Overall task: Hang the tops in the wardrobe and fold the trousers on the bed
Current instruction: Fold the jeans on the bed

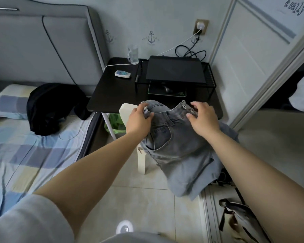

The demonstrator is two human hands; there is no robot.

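Near right, floor: bag (242, 218), grey with black straps, slumped beside the wardrobe track.

Near left: bed (25, 155), checked sheet, the place where the trousers are to be folded. A white cable lies loose on it.

Middle, centre: jeans (179, 151), grey denim, draped over a white stool (141, 160) between bed and wardrobe, legs hanging off the near right side toward the floor. Not yet on the bed.

Left hand (139, 120): grip clamped on the left end of the waistband, fingers and thumb curled round the bunched edge, likely to lift it clear.

Right hand (204, 118): fingers bent and pressing on the waistband just right of the metal button; whether the grip has closed on the cloth cannot be told. The two hands sit at either end of the waist, which suits raising the garment evenly.

Farther left, on the bed by the pillow: black garment (51, 107), heaped, kind unclear.

Far centre: tabletop (116, 92), black, carrying a wire rack with a laptop (174, 69), a glass (132, 53), a small white device.

Far right: wardrobe (253, 50), sliding door partly open.
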